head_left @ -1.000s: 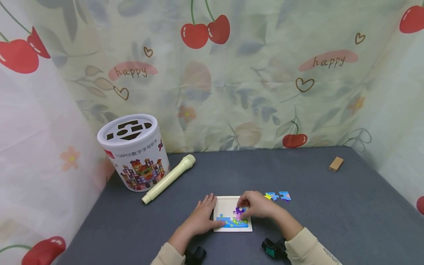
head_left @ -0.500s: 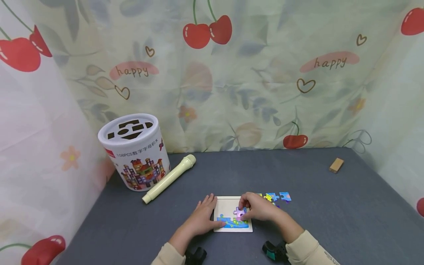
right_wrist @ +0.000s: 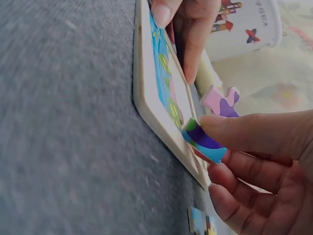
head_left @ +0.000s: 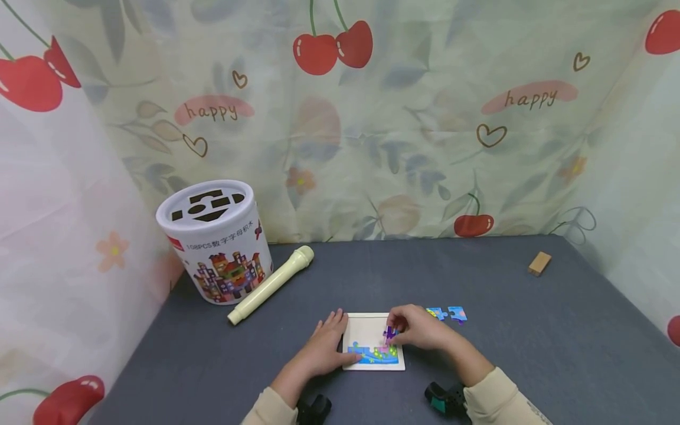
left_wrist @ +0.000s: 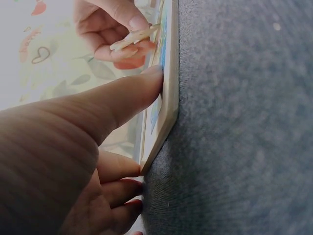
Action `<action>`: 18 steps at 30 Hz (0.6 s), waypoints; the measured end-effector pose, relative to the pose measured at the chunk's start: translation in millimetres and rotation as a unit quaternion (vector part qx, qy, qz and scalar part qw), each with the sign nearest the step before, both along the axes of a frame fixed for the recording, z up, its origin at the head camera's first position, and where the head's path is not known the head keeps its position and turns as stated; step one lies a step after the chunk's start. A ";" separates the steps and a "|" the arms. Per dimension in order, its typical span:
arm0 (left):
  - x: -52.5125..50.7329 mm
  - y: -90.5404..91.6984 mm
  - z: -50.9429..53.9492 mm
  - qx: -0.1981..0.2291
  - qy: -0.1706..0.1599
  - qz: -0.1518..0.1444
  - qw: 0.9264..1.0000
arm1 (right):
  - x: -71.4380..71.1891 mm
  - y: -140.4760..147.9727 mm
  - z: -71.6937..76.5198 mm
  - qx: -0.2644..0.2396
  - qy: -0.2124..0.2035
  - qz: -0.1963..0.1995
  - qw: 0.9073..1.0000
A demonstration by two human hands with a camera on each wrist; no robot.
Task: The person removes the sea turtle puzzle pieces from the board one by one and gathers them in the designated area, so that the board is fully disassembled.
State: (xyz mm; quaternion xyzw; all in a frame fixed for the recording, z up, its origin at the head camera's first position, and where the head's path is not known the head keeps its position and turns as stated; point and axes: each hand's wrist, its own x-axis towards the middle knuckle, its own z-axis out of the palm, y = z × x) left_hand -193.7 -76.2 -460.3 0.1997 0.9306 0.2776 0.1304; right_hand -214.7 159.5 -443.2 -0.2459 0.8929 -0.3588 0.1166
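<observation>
My right hand [head_left: 419, 327] pinches a purple, pink and blue puzzle piece [head_left: 389, 334] between thumb and fingers, above the right part of a pale wooden tray [head_left: 366, 327]. Up close in the right wrist view, the piece [right_wrist: 204, 142] is tilted, its middle covered by my thumb. Joined pieces [head_left: 374, 357], blue with green and yellow, line the bottom of the tray. My left hand [head_left: 320, 352] lies at the tray's left edge, fingers extended. In the left wrist view its thumb [left_wrist: 132, 90] presses on the front part of the tray and other fingertips touch the side.
Loose puzzle pieces [head_left: 457, 314] lie right of the tray, partly behind my right hand. A white bucket [head_left: 218, 254] stands at the back left, with a cream tube-like stick [head_left: 271, 286] beside it. A small wooden block [head_left: 539, 264] sits at the far right.
My right hand has lifted slightly and shifted right with the piece, which has turned in its fingers and now shows more purple. The left hand has stayed in place.
</observation>
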 end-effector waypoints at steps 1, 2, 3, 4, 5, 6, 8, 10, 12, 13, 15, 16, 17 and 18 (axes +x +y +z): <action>0.3 0.0 0.1 0.000 0.000 0.000 1.000 | 0.1 1.4 0.7 -0.006 -0.007 0.000 1.000; 0.7 0.0 0.3 0.000 0.001 -0.001 1.000 | 0.0 2.8 1.0 -0.011 -0.013 0.001 1.000; 1.0 0.0 0.5 0.002 0.001 -0.001 1.000 | -0.1 4.2 1.2 -0.016 -0.018 0.002 1.000; 1.3 0.0 0.6 0.002 -0.001 0.000 1.000 | -0.4 5.6 1.2 -0.021 -0.025 0.004 0.999; 1.5 0.1 0.8 0.002 -0.001 0.000 1.000 | -0.8 7.1 1.2 -0.025 -0.029 0.007 0.999; 1.6 0.2 1.0 0.002 -0.002 0.000 1.000 | -1.2 8.5 1.1 -0.027 -0.036 0.007 0.999; 1.4 0.5 0.8 0.002 -0.005 0.002 1.000 | -2.0 11.7 1.4 -0.032 -0.042 0.013 0.999; 1.0 0.6 0.8 0.001 -0.008 0.002 1.000 | -2.5 15.5 1.8 -0.037 -0.045 0.015 0.998; 0.6 0.7 0.7 0.002 -0.013 0.003 1.000 | -2.2 20.4 3.0 -0.049 -0.058 0.010 0.997; 0.6 0.6 0.6 0.003 -0.015 0.003 1.000 | -1.7 23.1 3.6 -0.056 -0.064 0.008 0.996; 0.6 0.5 0.9 0.006 -0.016 0.002 1.000 | -0.8 29.7 4.1 -0.073 -0.079 0.000 0.994; 0.7 0.4 1.1 0.006 -0.017 0.002 1.000 | -0.4 33.4 4.1 -0.079 -0.086 -0.006 0.993; 0.9 0.2 1.3 0.007 -0.017 0.002 1.000 | 0.2 37.2 4.4 -0.084 -0.090 -0.009 0.992; 1.2 0.1 1.5 0.008 -0.015 0.001 1.000 | 0.8 41.0 4.7 -0.085 -0.093 -0.014 0.992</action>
